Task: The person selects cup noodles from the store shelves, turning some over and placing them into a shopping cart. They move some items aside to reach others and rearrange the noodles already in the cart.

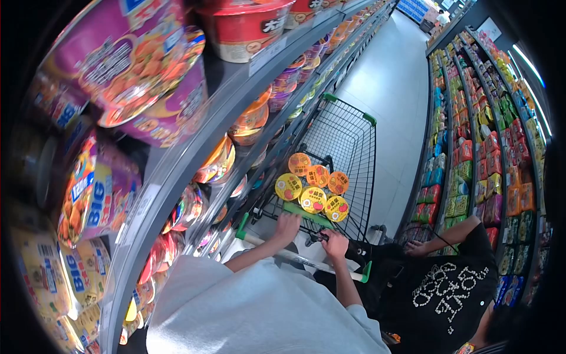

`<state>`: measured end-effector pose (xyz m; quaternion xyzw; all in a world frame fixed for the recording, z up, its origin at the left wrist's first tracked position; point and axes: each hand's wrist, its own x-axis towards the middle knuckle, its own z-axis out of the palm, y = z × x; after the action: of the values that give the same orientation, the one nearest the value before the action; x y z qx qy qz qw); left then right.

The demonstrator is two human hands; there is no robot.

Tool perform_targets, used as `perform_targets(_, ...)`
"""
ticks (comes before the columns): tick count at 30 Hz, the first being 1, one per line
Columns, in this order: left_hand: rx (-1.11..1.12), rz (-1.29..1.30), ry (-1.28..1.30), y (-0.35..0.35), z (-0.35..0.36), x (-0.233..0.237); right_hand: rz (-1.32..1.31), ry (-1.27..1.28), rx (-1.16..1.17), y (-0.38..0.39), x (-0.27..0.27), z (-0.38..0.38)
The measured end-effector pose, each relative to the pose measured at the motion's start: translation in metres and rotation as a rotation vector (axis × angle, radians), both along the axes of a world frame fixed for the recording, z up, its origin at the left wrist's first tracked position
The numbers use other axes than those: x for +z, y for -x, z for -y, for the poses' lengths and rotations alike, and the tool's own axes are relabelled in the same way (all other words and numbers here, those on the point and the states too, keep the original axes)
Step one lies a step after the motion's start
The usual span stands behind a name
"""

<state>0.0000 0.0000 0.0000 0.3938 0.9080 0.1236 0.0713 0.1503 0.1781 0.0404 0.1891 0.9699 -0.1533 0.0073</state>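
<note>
A shopping cart (372, 168) of black wire with green corners stands before me. Inside it are several instant-noodle cups: orange-lidded ones (318, 176) in the farther row and yellow-lidded ones (313, 199) nearer me. Past the cart's pale handle bar (283, 254), my left hand (288, 228) is closed at the basket's rear edge, beside the green panel (308, 215); its fingertips are hidden. To its right, my right hand (334, 243) is closed round a small black object (322, 237) at the same edge. What that object is cannot be made out.
A shelf (194, 121) of bowl noodles runs close along the left. On the right, another shelf (466, 159) holds bright packets. A person in a black shirt (442, 295) is close at my right, one hand (417, 248) by that shelf. The aisle floor (392, 76) stretches ahead.
</note>
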Motion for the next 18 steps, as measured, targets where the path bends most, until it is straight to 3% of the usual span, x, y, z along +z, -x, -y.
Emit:
perform_targets(5, -0.005, 0.049, -0.01, 0.012, -0.029, 0.029, -0.034, 0.009, 0.03, 0.014, 0.011, -0.03)
perform_targets(10, -0.012, 0.073, -0.065, 0.046, -0.052, 0.028, -0.207, -0.004, 0.036, 0.044, 0.006, -0.053)
perform_targets(18, -0.064, 0.166, -0.063, 0.088, -0.098, 0.044, -0.061, 0.055, -0.02, 0.083, 0.013, -0.102)
